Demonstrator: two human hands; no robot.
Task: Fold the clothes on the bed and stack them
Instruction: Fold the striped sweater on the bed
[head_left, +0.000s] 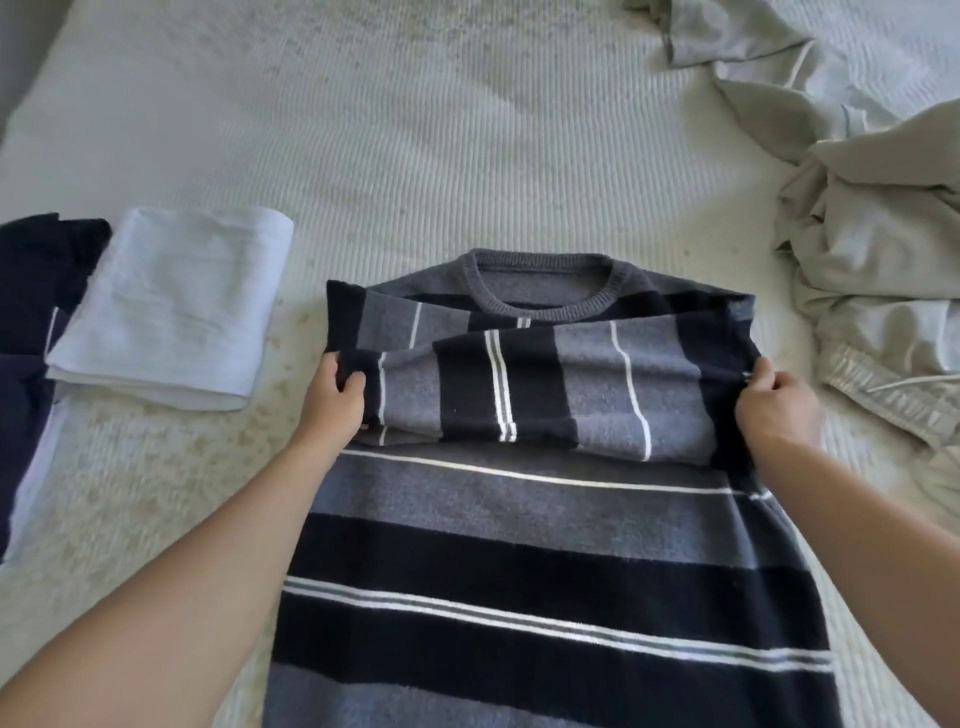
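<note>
The striped sweater (545, 519) lies flat on the bed (415, 130), collar toward the far edge and hem running off the near edge of the view, roughly midway between the bed's left and right sides. Both sleeves are folded in across the chest, one lapped over the other just below the collar. The left hand (337, 395) pinches the sweater's left edge, thumb on top and fingers curled under the cloth; the right hand (774, 400) grips the right edge the same way, fingers bunched tight round the knit. The step in hand looks like squaring the sleeve fold before the body is doubled over. To do it well, both hands should pull outward evenly so the sleeves lie smooth and the side edges run parallel, then shift down to the hem and bring it up to the collar in one lift, keeping the sleeves trapped inside. Toward the bed's left edge sits a folded white towel (171, 306), resting partly on a dark navy garment (31, 312), the stack this sweater should join. Toward the right edge a heap of unfolded pale grey clothes (872, 234) waits.
</note>
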